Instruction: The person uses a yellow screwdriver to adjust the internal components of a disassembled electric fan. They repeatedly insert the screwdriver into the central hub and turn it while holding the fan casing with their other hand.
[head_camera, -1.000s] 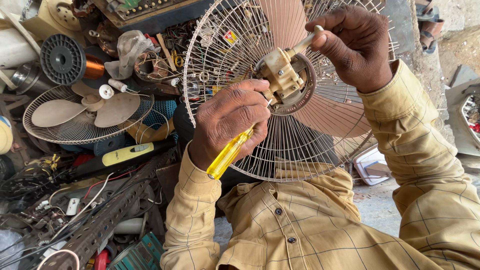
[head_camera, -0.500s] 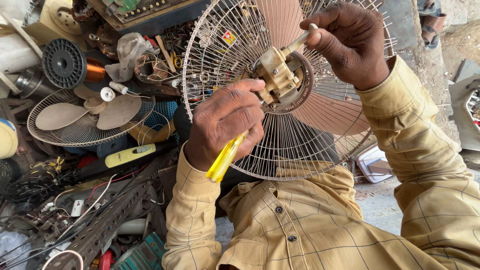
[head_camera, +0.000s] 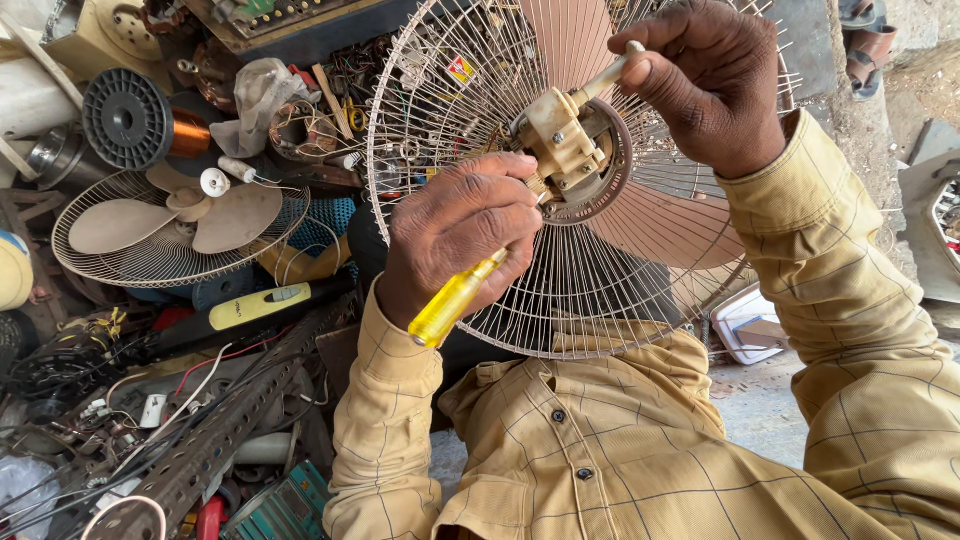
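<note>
Left hand (head_camera: 455, 235) is wrapped tight around a yellow translucent-handled screwdriver (head_camera: 452, 300), tip at the beige plastic gearbox (head_camera: 560, 140) on the round wire fan guard (head_camera: 480, 120). Right hand (head_camera: 715, 85) pinches the gearbox's cream knob rod (head_camera: 608, 72), fan held up over the lap.

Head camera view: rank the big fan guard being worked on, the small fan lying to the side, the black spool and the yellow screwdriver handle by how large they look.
1. Big fan guard, nearest the camera.
2. Small fan.
3. Black spool.
4. Yellow screwdriver handle, partly hidden in the left hand; its rank against the spool is unsure.
</note>
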